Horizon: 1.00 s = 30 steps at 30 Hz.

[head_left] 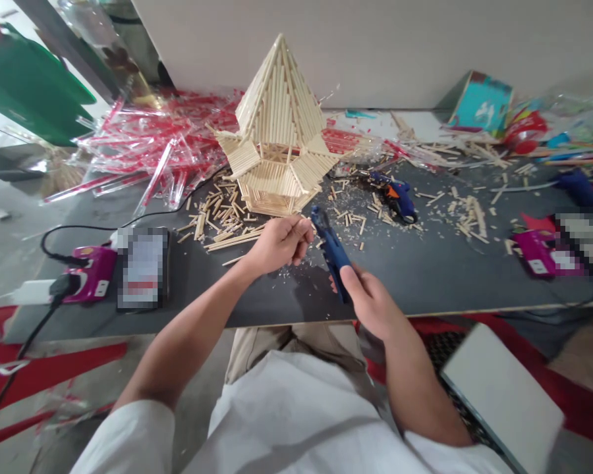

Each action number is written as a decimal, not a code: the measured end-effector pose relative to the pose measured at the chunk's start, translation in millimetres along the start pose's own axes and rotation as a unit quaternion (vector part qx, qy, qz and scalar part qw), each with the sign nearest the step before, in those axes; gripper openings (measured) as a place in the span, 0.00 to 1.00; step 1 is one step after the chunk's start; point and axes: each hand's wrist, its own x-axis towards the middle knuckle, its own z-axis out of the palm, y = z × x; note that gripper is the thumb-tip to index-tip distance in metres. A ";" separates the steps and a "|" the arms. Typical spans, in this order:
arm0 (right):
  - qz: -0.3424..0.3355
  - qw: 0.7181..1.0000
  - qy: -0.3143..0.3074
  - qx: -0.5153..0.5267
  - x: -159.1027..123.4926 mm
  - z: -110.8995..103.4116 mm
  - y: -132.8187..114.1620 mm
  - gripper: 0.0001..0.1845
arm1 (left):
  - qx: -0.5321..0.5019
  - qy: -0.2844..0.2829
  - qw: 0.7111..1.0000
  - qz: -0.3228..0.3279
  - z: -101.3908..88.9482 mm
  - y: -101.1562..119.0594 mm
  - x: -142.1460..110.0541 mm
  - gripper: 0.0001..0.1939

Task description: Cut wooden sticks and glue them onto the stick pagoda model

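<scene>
My right hand (370, 296) is wrapped round a pair of blue pliers (332, 250), whose head points away from me towards my left hand. My left hand (284, 242) is closed just left of the pliers' head, fingertips pressed together. Anything it holds is too small or hidden to make out. Directly beyond both hands stands a model house (279, 125) built of thin wooden sticks, with a tall pointed roof and flared lower panels. Long wooden sticks (237, 240) lie beside my left wrist, and short cut pieces (220, 210) are heaped behind them.
A blue glue gun (395, 197) lies right of the model among stick scraps (472, 220). Red-and-clear plastic wrappers (172, 141) pile up at the back left. A phone (143, 266) and a purple power socket (91, 271) with cables sit at left; another purple socket (546, 253) is at right.
</scene>
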 end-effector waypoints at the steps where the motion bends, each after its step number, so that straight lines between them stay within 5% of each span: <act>1: -0.010 1.000 0.003 -0.011 -1.5 5.8 -1.8 0.29 | -0.007 0.016 1.000 -0.008 1.3 -0.7 0.2 0.25; 15: -0.084 0.992 0.087 -0.041 1.7 42.8 -0.1 0.25 | 0.174 0.068 0.979 0.079 3.2 -5.4 2.9 0.28; 24: -0.098 0.992 0.076 -0.037 3.3 41.4 4.7 0.23 | 0.256 0.038 0.959 0.113 -2.1 -1.0 -1.0 0.22; 30: -0.097 0.992 0.069 -0.040 1.0 37.4 1.0 0.21 | 0.288 0.071 0.948 0.117 0.6 -2.2 -1.7 0.19</act>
